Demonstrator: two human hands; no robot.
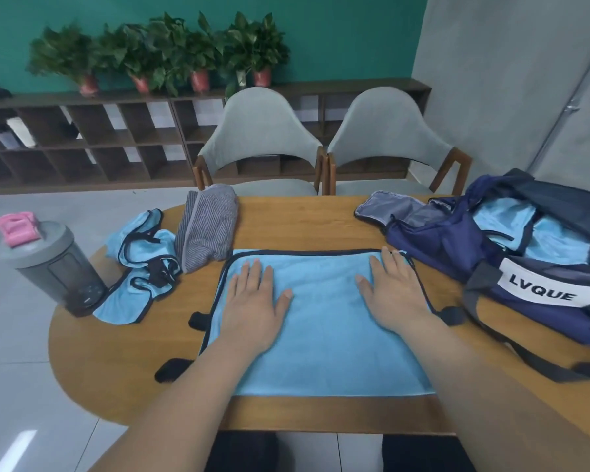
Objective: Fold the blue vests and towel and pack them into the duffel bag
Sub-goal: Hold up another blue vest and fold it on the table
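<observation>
Head view, blue vest [321, 338] beneath left hand [252, 306], right hand [394, 294], fingers [255, 272] straight

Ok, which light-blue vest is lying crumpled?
The light-blue, dark-trimmed vest at far left, beside the grey shaker bottle. The centre blue cloth lies flat under the left hand and right hand.

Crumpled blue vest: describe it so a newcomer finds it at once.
Start at the wooden table and go to its left end. Between the grey shaker bottle and the grey striped cloth lies the crumpled blue vest. Unlike the flat blue cloth mid-table, it is bunched up.
</observation>
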